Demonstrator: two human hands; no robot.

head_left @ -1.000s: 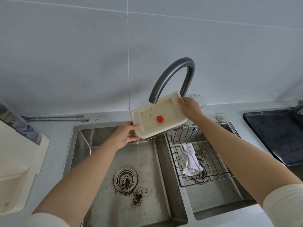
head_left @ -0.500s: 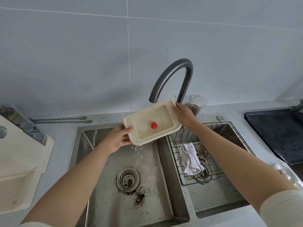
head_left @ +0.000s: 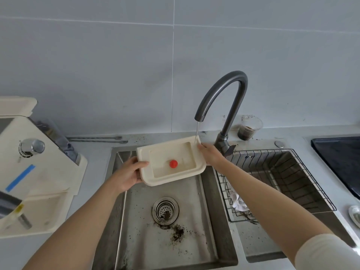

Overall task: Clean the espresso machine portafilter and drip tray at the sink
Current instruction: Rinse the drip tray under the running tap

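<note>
Drip tray sits lower and flatter than half a second back, and the tap stream now lands on its far right corner.

Count, left to right:
- one cream espresso machine on the desk
- two long stirrers by the wall
- one double sink, with one strainer and scattered coffee grounds in the left basin
- one tray with one red float
- one dark faucet
- one cup of brown liquid
- one wire basket in the right basin, holding one white cloth
- one black hob

Desk is grey, and the wall is grey tile.

Left hand grips the tray's near left corner, thumb on the rim and fingers under. Right hand holds the far right edge, fingers curled over it. Tray is held over the left basin.
</note>
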